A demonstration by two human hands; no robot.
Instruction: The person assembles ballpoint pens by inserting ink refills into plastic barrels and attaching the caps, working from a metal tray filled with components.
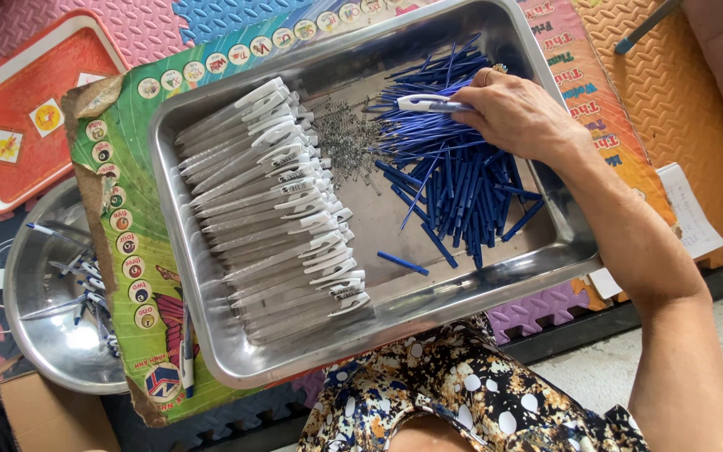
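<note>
Steel tray (546, 251): right hand (516, 113) over blue refills (453, 180), fingers pinching white pen barrel (424, 103); best kept level, picking one refill at a time.

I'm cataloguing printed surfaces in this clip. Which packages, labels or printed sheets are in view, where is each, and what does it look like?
Printed poster: under the steel tray; green, round picture badges along its edge, torn corner.
Square stickers: on the orange plastic tray, upper left; white with yellow pictures.
Paper sheet: on the foam mat, right of the arm; white, faint print.
Cardboard box: bottom left; plain brown.
</note>
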